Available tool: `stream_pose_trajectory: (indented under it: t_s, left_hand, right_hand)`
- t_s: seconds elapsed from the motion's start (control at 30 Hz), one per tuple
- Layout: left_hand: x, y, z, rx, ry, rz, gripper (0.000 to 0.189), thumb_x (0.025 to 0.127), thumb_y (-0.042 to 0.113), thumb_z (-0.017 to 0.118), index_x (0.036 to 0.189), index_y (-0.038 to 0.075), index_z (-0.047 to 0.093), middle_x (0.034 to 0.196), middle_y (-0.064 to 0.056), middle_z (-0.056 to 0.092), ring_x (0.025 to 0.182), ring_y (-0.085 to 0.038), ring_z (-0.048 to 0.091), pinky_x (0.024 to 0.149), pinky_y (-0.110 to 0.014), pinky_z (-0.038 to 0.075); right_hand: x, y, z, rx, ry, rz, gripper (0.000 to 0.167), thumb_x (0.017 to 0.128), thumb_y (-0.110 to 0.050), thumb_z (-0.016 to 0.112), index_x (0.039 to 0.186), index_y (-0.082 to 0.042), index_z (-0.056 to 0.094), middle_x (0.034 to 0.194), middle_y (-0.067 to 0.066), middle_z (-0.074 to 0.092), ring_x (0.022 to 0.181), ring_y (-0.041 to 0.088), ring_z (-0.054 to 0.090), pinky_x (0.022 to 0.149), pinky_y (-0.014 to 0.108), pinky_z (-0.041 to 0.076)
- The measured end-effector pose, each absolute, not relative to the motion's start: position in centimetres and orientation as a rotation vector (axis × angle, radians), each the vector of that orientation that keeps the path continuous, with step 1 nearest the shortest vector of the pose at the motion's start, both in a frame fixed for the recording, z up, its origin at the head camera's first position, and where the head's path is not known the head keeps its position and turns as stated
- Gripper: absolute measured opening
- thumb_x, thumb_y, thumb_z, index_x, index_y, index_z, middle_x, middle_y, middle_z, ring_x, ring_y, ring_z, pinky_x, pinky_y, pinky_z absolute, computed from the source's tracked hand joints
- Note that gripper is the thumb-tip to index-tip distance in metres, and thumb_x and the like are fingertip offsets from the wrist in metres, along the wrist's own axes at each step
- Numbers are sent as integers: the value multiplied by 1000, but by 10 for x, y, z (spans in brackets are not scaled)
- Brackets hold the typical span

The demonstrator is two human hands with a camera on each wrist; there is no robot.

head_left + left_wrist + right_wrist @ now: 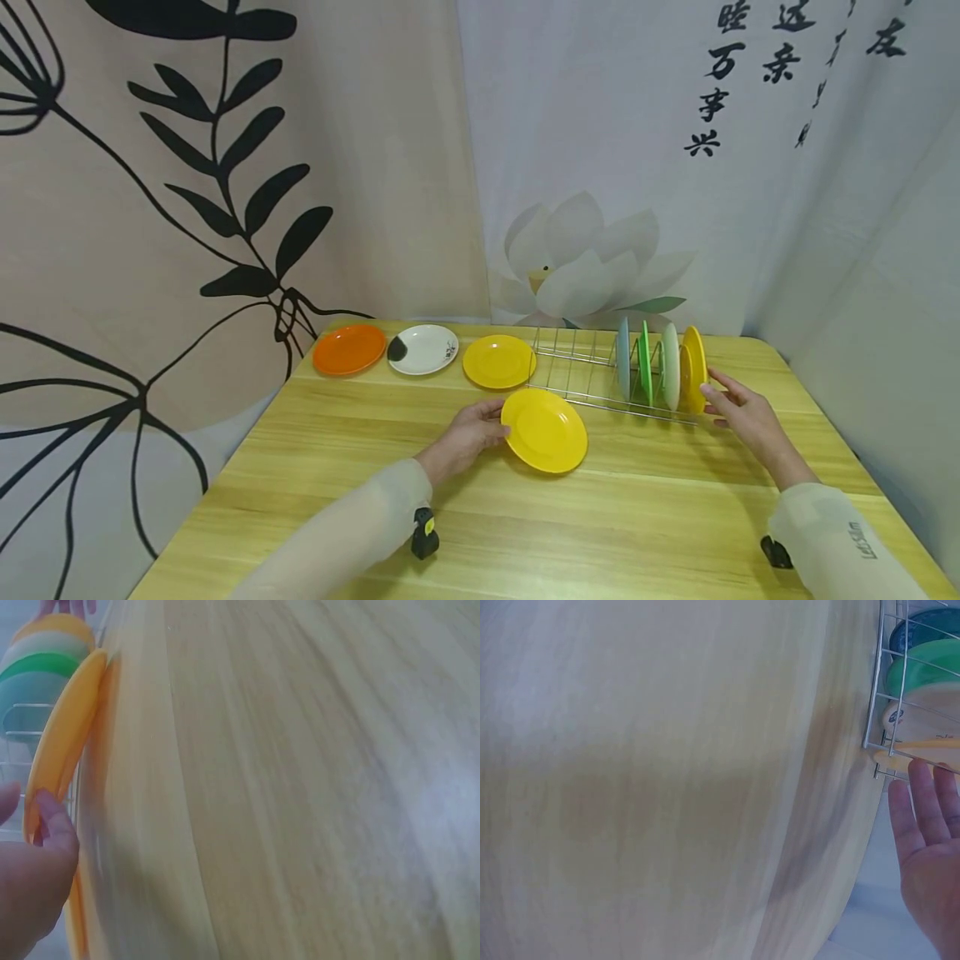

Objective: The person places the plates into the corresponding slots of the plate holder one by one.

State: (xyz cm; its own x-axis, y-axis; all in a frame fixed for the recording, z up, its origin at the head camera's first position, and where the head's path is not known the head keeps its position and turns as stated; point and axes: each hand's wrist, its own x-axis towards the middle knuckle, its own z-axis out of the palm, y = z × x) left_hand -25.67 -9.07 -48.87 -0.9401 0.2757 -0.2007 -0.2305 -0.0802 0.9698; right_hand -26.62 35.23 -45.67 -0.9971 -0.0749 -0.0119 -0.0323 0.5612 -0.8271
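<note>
Currently pinching yellow plate by its edge with left hand, tilted, near left end of wire rack | holding right hand spread at outermost racked plate | seemingly transferring 1 plate, likely calling next for a steady, unsnagged path | working over wood-grain table | facing printed curtain

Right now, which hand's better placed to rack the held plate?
Left hand, likely: it grips that yellow plate near the vacant end of the rack; the right hand is at the filled end.
</note>
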Motion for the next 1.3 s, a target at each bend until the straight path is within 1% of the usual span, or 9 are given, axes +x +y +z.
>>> stream_pose_trajectory:
  t_s: [0.2,0.37,0.53,0.8,1.07,1.2,1.3]
  left_hand:
    - [-255,-87,-491,28,1863,2085,61,87,-18,56,146,-9,39,132,-23,51,105,-25,62,84,-36,57]
    - [-253,-85,-491,4,1876,2079,59,87,-19,55,144,-9,43,129,-21,53,101,-24,62,81,-35,58]
    - [-251,-84,-492,6,1848,2091,58,86,-17,54,142,-10,43,134,-23,54,103,-25,63,82,-36,58]
    - [-251,-84,-492,24,1798,2098,58,89,-15,58,144,-11,39,137,-24,54,113,-29,62,88,-37,56]
    - [-249,-87,-493,-8,1837,2083,58,87,-15,58,142,-9,42,130,-24,59,104,-25,65,84,-36,57]
    - [-248,-90,-495,-20,1851,2070,56,87,-14,56,141,-10,42,127,-24,61,102,-25,65,85,-37,57]
    - [-246,-93,-495,-27,1844,2077,56,87,-13,54,141,-11,40,128,-25,59,101,-24,64,87,-36,56]
  right_hand:
    - [-266,352,-458,-96,2733,-1458,75,103,-51,41,158,-7,18,139,36,46,115,45,58,87,45,56]
    - [-266,352,-458,-82,2734,-1453,75,103,-52,40,158,-6,17,139,36,46,116,46,57,87,45,56]
    - [-265,352,-457,-91,2734,-1450,75,103,-51,40,158,-6,17,139,36,45,117,47,56,87,45,56]
    - [-265,352,-456,-80,2754,-1443,75,103,-52,41,158,-4,19,137,35,49,111,40,61,84,41,58]
    - [-264,351,-456,-93,2750,-1447,76,103,-52,41,158,-5,19,138,36,48,114,44,59,84,42,57]
    - [-264,351,-456,-98,2757,-1437,76,103,-52,40,158,-5,18,139,35,47,115,46,57,85,43,57]
    - [-264,351,-456,-93,2754,-1439,76,103,-53,40,158,-5,18,139,36,46,116,46,57,86,44,57]
